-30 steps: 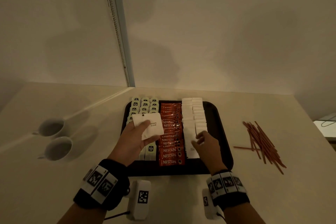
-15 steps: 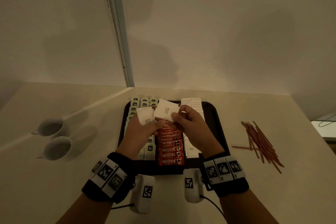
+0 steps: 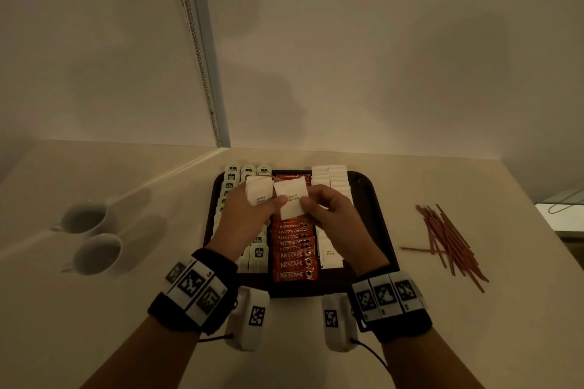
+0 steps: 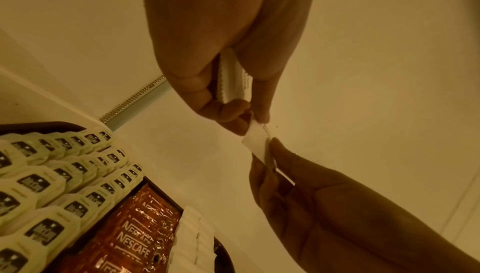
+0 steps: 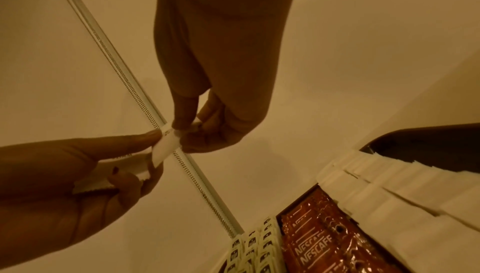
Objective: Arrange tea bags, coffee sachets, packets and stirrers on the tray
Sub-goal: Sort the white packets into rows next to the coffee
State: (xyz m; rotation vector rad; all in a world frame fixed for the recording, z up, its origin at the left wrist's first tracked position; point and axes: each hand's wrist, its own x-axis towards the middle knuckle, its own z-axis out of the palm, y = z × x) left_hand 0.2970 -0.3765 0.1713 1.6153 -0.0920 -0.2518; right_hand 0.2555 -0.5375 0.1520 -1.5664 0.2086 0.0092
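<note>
Above the dark tray (image 3: 366, 199) my left hand (image 3: 274, 202) grips a small stack of white sugar packets (image 3: 259, 193). My right hand (image 3: 308, 206) pinches one sugar packet (image 3: 292, 199) that sticks out of the stack; the left thumb still touches it. In the left wrist view this packet (image 4: 255, 142) spans from my left hand (image 4: 244, 121) to the right hand (image 4: 267, 154). The right wrist view shows my right hand (image 5: 187, 131) pinching the packet (image 5: 167, 146) beside the left hand (image 5: 153, 150). On the tray lie tea bags (image 3: 259, 254), Nescafe sachets (image 3: 294, 264) and sugar packets (image 3: 330, 251) in columns.
A loose pile of red-brown stirrers (image 3: 448, 240) lies on the table right of the tray. Two white cups (image 3: 91, 237) stand at the left. The wall with a bead chain (image 3: 199, 50) rises just behind the tray. The tray's right strip is bare.
My right hand left the sugar column on the tray, rose to the left hand and took hold of one packet from the stack. In the last half second both hands barely moved.
</note>
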